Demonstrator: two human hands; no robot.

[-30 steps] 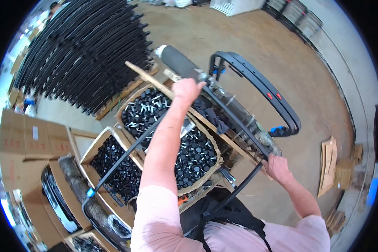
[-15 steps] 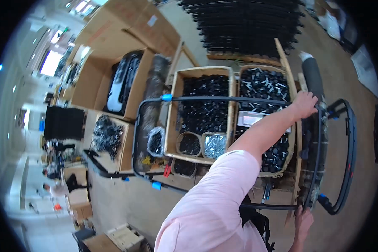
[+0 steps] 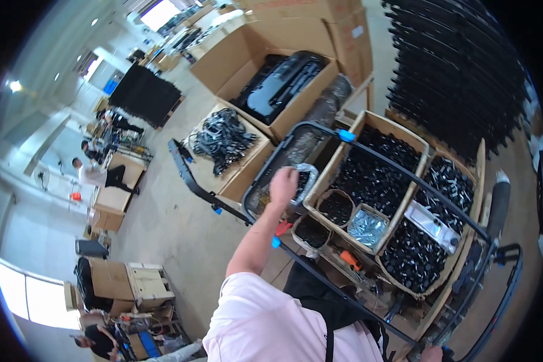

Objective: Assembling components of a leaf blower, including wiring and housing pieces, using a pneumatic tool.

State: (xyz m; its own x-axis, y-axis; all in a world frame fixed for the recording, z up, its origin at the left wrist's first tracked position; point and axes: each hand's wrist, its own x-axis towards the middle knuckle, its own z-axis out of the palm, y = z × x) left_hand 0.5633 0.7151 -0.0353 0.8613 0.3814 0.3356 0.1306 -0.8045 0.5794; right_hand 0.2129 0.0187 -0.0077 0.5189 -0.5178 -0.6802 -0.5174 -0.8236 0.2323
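Reaching with the left hand (image 3: 283,186) to the clear plastic bag (image 3: 311,175) of small black parts, with fingers curled; impossible to tell whether grasping any. Touching the lower right corner of the black tubular frame (image 3: 368,149) with the right hand (image 3: 431,354), too cropped to judge its grip. Seen spanning above the tan box (image 3: 335,158) beside the bag.

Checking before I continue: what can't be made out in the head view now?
All in the head view:
- Left hand: its own back hides the fingertips; grip unclear.
- Plastic bag: partly covered by that hand.
- Right hand: cut off by the lower edge; grip unclear.
- Silvery pieces: too small to tell singly.
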